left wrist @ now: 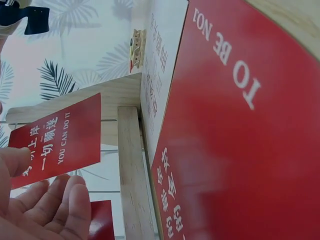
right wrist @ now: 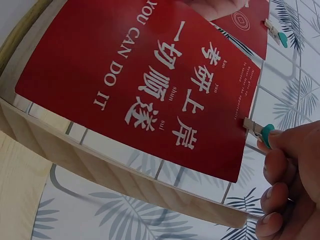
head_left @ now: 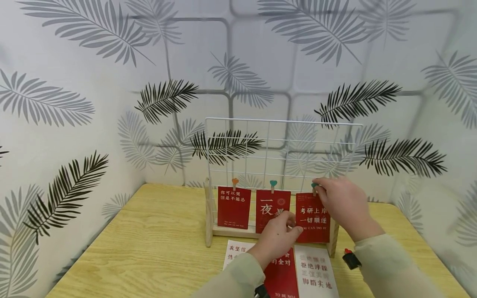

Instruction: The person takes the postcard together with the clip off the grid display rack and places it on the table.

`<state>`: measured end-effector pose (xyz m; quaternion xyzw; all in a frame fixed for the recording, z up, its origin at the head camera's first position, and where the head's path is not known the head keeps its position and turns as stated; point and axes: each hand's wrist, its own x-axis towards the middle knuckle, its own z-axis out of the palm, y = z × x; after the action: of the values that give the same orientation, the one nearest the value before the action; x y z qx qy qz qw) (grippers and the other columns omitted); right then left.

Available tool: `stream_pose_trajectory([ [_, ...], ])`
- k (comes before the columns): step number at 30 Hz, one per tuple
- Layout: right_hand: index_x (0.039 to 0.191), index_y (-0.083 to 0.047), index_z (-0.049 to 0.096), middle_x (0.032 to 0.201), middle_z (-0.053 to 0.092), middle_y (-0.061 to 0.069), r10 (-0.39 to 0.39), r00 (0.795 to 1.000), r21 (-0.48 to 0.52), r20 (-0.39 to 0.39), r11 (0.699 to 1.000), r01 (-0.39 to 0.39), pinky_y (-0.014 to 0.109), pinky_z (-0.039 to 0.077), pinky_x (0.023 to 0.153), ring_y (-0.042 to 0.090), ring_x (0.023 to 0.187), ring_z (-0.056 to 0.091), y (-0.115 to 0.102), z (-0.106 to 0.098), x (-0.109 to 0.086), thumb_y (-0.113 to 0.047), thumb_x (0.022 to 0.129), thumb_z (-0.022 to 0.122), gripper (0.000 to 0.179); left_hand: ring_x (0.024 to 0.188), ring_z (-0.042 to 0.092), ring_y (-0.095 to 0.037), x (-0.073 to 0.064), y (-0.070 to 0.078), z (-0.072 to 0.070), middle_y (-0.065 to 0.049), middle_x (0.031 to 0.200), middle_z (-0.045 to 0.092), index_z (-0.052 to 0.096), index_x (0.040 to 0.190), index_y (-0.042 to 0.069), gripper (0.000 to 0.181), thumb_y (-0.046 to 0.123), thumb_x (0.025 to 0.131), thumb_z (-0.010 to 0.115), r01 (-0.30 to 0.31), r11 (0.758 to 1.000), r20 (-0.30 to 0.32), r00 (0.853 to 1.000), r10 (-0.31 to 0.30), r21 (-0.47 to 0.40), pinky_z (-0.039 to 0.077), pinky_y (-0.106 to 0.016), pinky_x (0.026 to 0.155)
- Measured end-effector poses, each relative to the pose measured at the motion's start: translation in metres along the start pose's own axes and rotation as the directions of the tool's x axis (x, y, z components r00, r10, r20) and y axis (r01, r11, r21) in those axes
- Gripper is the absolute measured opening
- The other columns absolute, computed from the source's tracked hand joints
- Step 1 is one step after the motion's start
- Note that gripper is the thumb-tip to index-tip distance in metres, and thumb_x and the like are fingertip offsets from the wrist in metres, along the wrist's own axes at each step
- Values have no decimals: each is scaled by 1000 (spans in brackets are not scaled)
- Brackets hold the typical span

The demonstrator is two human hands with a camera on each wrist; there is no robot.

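Note:
My right hand [head_left: 344, 207] pinches a wooden clothespin with a teal heart [right wrist: 267, 135] at the top edge of a red card [head_left: 313, 236] with white lettering. The card hangs against a white wire grid [head_left: 283, 121] at its right end. With thumb in front and fingers behind, my left hand [head_left: 277, 238] holds the card's left edge, as the left wrist view shows. Beside it, another red card [head_left: 262, 219] hangs from a teal-heart clothespin [head_left: 273, 184], partly behind the left hand. Further left, a third red card [head_left: 234, 211] hangs from an orange-heart clothespin [head_left: 235, 182].
Wooden posts [head_left: 208, 215] and a wooden bar hold up the grid on the yellow wood-grain table [head_left: 156, 231]. Before it lie a larger red card [head_left: 281, 277] and white cards [head_left: 316, 271]. Loose clothespins [left wrist: 137, 50] lie to the right. Leaf-patterned walls [head_left: 93, 145] stand behind.

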<state>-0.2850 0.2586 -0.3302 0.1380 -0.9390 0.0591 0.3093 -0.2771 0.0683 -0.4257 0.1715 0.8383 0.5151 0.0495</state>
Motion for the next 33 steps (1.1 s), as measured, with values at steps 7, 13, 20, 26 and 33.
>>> stream_pose_trajectory([
  [7,115,-13,76,96,76,11,13,999,0,-36,1000,-13,46,54,54,30,76,70,2,6,-2,-19,94,72,22,81,57,-7,4,6,4,14,93,60,62,114,23,17,32,100,66,-18,1000,-81,997,19,20,52,-28,74],
  [13,113,-13,76,94,76,10,35,998,-3,-44,999,-35,45,53,53,27,71,70,1,7,-3,-20,95,71,20,79,58,-7,7,8,5,14,88,60,62,107,24,9,28,101,66,-43,999,-106,993,46,26,52,-25,72],
  [20,110,-13,76,92,76,10,48,997,0,-56,999,-48,41,50,48,24,64,68,-2,9,-4,-21,96,70,18,73,60,-9,7,9,4,11,84,60,60,101,27,6,29,100,66,-31,999,-103,994,29,-10,53,-26,66],
  [26,109,-13,75,86,76,8,52,997,7,-58,999,-52,38,44,44,20,55,61,-4,7,-4,-20,96,70,16,70,61,-10,8,11,2,10,83,61,61,99,27,6,27,100,67,-10,999,-103,995,6,-31,53,-27,62],
  [33,109,-13,75,82,75,8,62,997,2,-41,998,-62,38,44,43,17,51,57,-6,5,-3,-21,97,70,16,67,61,-11,10,11,0,6,81,62,62,97,25,5,24,100,67,-22,999,-106,994,19,-28,52,-28,58],
])
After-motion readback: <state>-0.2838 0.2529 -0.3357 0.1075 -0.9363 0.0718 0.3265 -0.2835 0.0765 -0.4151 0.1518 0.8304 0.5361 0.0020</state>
